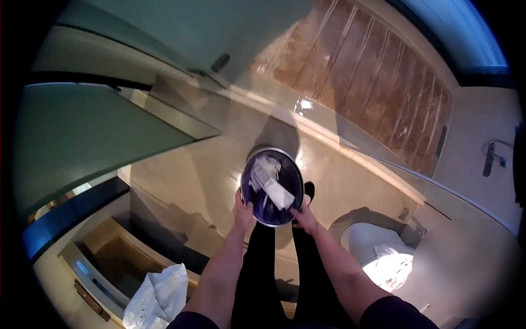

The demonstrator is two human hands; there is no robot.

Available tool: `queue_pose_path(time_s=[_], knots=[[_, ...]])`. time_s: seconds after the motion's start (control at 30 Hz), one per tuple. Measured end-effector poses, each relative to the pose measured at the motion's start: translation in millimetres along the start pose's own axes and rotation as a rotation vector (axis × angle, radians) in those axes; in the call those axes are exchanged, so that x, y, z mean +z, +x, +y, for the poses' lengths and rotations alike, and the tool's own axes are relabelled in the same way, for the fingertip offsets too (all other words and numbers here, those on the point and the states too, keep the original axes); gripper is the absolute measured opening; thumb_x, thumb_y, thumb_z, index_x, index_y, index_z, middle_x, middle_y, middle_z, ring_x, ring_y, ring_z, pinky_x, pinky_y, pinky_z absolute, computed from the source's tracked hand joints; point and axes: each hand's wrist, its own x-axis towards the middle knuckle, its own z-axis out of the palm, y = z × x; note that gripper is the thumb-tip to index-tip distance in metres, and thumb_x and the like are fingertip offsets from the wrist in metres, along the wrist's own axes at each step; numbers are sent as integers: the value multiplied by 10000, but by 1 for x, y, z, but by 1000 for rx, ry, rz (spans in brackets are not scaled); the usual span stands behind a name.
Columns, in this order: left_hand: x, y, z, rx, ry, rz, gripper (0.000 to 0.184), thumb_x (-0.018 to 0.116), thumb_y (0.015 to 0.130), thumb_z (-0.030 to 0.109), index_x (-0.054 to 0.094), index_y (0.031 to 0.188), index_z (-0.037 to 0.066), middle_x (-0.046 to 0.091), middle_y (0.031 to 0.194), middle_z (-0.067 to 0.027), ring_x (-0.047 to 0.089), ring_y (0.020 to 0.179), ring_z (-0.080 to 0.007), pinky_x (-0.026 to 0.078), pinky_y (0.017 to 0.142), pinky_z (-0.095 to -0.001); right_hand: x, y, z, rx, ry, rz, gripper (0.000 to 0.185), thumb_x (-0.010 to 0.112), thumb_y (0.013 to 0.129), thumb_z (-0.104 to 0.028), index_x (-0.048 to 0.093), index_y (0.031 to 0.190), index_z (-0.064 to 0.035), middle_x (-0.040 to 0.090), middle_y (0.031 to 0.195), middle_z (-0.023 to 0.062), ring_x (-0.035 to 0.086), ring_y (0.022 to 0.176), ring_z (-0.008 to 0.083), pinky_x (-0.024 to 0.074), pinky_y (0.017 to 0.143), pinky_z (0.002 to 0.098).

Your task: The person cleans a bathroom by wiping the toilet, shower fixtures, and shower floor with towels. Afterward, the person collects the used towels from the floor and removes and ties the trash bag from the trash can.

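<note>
Between my hands is a round waste bin [250, 186] with a dark purple inside and a pale rim, its open top facing up at me. In it lie crumpled white paper [267, 166] and a small white box-like piece [279, 194]. My left hand [243, 213] grips the bin's left side near the rim, fingers partly hidden behind it. On the right lower side my right hand [305, 218] holds the rim, its thumb toward the inside. The bin hangs in front of my legs, above the floor.
A toilet [368, 237] stands at the right with white material on it. A glass panel edge [378, 160] borders the slatted wood-coloured floor [350, 71]. At lower left, a white bag [159, 296] lies by an open drawer [118, 260]. A green-tinted door [98, 131] juts in.
</note>
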Motion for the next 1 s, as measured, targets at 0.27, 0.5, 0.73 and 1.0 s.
queue_pose_path(time_s=[0.27, 0.5, 0.73, 1.0], knots=[[30, 63, -84, -155, -38, 61, 586, 481, 760, -62, 291, 1280, 131, 539, 1073, -137, 531, 988, -227, 403, 846, -325, -1, 121, 92, -157, -301, 470, 313, 436, 813, -26, 458, 1120, -85, 557, 933, 84, 587, 753, 200, 520, 531, 312], [13, 37, -37, -295, 224, 55, 134, 492, 818, 80, 535, 924, 10, 585, 753, -163, 584, 680, -271, 445, 616, -346, 15, 88, 68, -184, -463, 613, 313, 471, 840, -101, 471, 1153, -113, 579, 870, 135, 567, 737, 221, 446, 669, 328], [-5, -74, 49, -204, 339, 99, 186, 441, 865, 157, 523, 896, -7, 577, 708, -140, 582, 644, -222, 444, 594, -283, 8, -39, 35, -117, -302, 511, 271, 448, 841, -85, 486, 1102, -25, 501, 723, 16, 446, 677, 105, 403, 630, 252], [-47, -36, 34, -110, -83, 106, 567, 544, 835, 202, 249, 1287, 33, 500, 1089, -118, 490, 1011, -165, 425, 786, -276, -59, -147, -54, -116, 28, 650, 227, 521, 838, -135, 535, 1026, -9, 564, 871, 9, 482, 769, 79, 384, 681, 215]])
